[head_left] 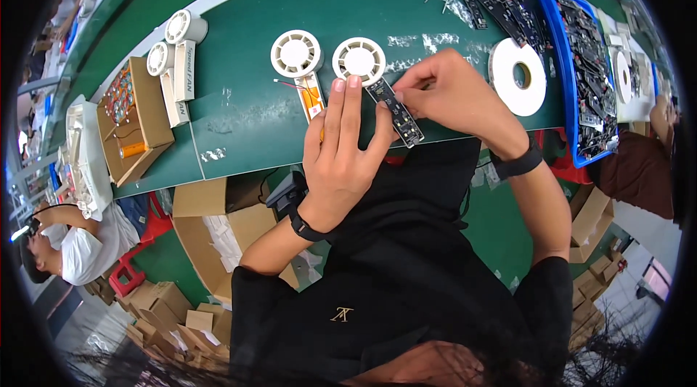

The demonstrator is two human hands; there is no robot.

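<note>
A white handheld fan (359, 60) lies face up on the bench, with a dark circuit board (396, 115) slanting down from its round head. My left hand (341, 147) is spread open over it. Two straight fingertips press where the head meets the handle, and the thumb rests by the board's left edge. At the board's right edge, my right hand (454, 93) pinches thumb and fingertip together; whatever is between them is hidden. Just left lies a second white fan (297, 54), its handle showing an orange battery (311, 96) and thin wires, partly behind my left hand.
Two assembled fans (184, 60) stand left of a cardboard box (160, 122) of parts. At right are a white tape roll (518, 76), a pile of circuit boards (508, 6) and a blue tray (573, 144) full of boards. Open cartons (196, 223) sit below the bench; other people sit either side.
</note>
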